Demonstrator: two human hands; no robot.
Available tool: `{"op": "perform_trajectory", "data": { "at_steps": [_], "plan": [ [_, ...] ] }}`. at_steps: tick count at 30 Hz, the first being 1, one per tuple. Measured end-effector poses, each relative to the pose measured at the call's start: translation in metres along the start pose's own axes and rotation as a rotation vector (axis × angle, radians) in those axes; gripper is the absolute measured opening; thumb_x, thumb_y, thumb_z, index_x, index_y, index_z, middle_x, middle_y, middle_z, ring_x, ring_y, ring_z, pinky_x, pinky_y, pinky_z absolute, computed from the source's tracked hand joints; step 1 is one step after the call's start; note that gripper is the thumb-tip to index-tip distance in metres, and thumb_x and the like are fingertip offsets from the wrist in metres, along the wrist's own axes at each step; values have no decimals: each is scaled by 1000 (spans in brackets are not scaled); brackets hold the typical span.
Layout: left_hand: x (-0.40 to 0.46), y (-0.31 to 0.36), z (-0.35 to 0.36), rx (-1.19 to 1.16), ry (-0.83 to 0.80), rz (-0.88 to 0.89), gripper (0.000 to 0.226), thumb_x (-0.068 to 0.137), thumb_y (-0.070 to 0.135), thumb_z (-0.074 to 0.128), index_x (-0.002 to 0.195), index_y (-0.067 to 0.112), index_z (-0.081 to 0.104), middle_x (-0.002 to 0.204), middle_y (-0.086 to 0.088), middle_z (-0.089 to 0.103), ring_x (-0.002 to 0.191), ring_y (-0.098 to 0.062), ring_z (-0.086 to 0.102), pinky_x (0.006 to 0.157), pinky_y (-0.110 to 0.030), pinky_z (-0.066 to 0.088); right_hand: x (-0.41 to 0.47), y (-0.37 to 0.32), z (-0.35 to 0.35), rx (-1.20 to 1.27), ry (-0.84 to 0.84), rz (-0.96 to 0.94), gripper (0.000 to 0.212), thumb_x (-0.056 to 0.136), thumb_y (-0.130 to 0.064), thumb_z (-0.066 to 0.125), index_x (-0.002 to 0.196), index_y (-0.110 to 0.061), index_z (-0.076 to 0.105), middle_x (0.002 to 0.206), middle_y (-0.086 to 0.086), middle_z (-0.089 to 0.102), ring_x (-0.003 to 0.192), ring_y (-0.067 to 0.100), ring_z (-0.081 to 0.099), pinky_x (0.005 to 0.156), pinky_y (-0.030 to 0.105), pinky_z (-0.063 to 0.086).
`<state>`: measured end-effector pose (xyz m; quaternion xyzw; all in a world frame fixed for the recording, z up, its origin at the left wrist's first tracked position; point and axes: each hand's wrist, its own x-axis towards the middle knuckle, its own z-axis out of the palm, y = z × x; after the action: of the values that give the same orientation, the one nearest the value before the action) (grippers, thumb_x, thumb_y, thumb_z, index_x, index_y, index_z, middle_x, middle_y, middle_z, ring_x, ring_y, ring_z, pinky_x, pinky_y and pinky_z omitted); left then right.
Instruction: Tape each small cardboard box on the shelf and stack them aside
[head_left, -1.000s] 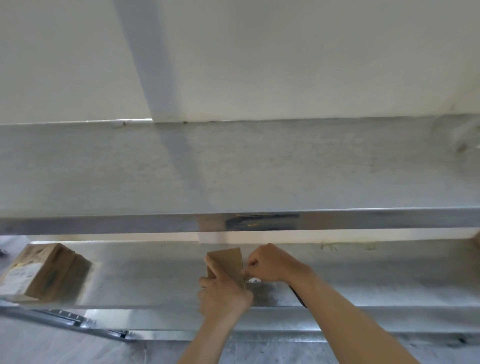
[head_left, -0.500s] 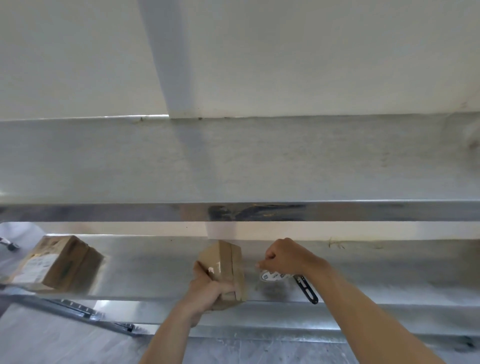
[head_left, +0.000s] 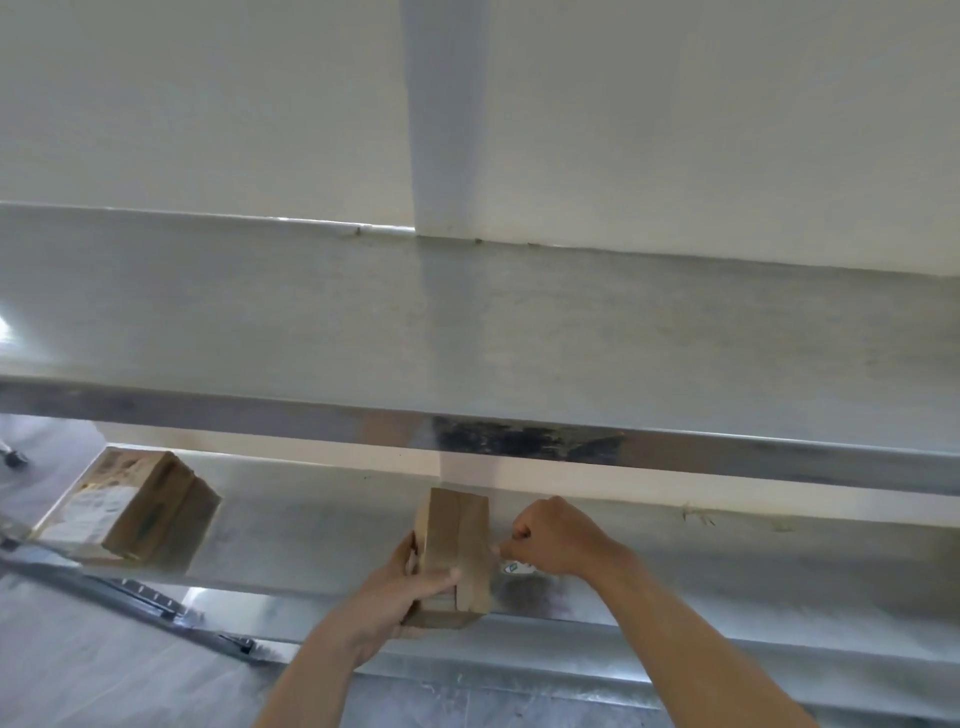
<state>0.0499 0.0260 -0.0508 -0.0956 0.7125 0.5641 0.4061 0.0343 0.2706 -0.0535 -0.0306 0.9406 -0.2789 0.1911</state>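
Small cardboard box (head_left: 456, 556): on lower shelf (head_left: 311, 530), gripped upright by left hand (head_left: 395, 597). Right hand (head_left: 553, 538): curled, apparently pinching tape at box side. Advice: keep strip taut, press flat along seam.

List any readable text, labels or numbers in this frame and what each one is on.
Nothing can be read with confidence.
White label on the cardboard box at the left: printed lines, too blurred to read.
Dark print on that box's brown side: smeared, unreadable.
White sticker with a blue mark under the right hand: mostly hidden, too small to read.
Small box held by the left hand: no print visible.
Metal shelf: no markings.
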Motion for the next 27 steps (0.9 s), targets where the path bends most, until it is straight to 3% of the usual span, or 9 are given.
{"op": "perform_trajectory", "data": {
  "at_steps": [4, 9, 12, 14, 15, 17, 19, 21, 27],
  "plan": [
    [-4, 2, -21, 319, 80, 34, 96, 67, 72, 78, 148, 40, 37, 122, 9, 65, 114, -17, 62, 95, -34, 54, 3, -12, 8, 21, 8, 6, 51, 91, -45, 66, 50, -18, 51, 52, -1, 46, 49, 13, 42, 57, 28, 41],
    [-5, 7, -18, 474, 265, 110, 80, 77, 45, 84, 144, 37, 39, 115, 8, 65, 96, -12, 65, 79, -28, 58, 6, -19, 16, 37, 14, 1, 46, 92, -43, 65, 55, -17, 57, 54, -2, 50, 49, 11, 46, 58, 26, 45],
    [-6, 24, 0, 674, 313, 128, 60, 84, 44, 74, 137, 31, 48, 125, 4, 66, 105, -18, 65, 86, -28, 53, 4, -16, 13, 26, 17, -5, 45, 92, -44, 65, 55, -21, 57, 54, -5, 51, 51, 11, 47, 59, 24, 44],
    [-3, 35, 15, 731, 327, 112, 54, 75, 57, 65, 121, 28, 59, 115, 5, 69, 98, -17, 66, 84, -30, 55, 4, -15, 12, 30, 17, -9, 47, 91, -50, 63, 61, -13, 63, 58, 0, 55, 53, 14, 50, 62, 32, 49],
    [0, 37, 22, 734, 349, 77, 68, 66, 64, 64, 121, 24, 59, 109, 4, 70, 93, -17, 66, 78, -30, 55, 5, -15, 13, 37, 21, -10, 50, 90, -52, 63, 65, -9, 65, 59, 2, 57, 54, 14, 50, 63, 35, 51],
    [7, 38, 37, 705, 408, -19, 112, 52, 69, 74, 142, 9, 41, 117, -3, 65, 99, -20, 66, 73, -27, 50, 6, -14, 16, 55, 26, -16, 52, 90, -52, 63, 68, -6, 67, 59, 4, 56, 54, 15, 50, 62, 34, 48],
    [13, 30, 50, 681, 474, -66, 138, 59, 58, 83, 153, -1, 1, 139, -15, 48, 116, -29, 61, 77, -28, 46, 4, -15, 16, 64, 20, -23, 50, 90, -51, 63, 65, -8, 64, 59, 4, 55, 54, 15, 49, 61, 32, 46],
    [14, 24, 59, 686, 546, -62, 136, 69, 46, 82, 152, 2, -17, 143, -21, 37, 117, -35, 59, 80, -32, 49, 4, -13, 15, 80, 7, -30, 46, 91, -48, 63, 60, -13, 59, 60, 4, 54, 55, 15, 49, 62, 32, 46],
    [13, 21, 54, 632, 561, -31, 124, 76, 44, 74, 154, 10, -17, 142, -21, 33, 121, -43, 53, 97, -44, 47, 6, -13, 11, 126, -37, -54, 47, 90, -50, 63, 63, -11, 61, 64, 6, 60, 57, 16, 53, 62, 37, 48]
  ]
}}
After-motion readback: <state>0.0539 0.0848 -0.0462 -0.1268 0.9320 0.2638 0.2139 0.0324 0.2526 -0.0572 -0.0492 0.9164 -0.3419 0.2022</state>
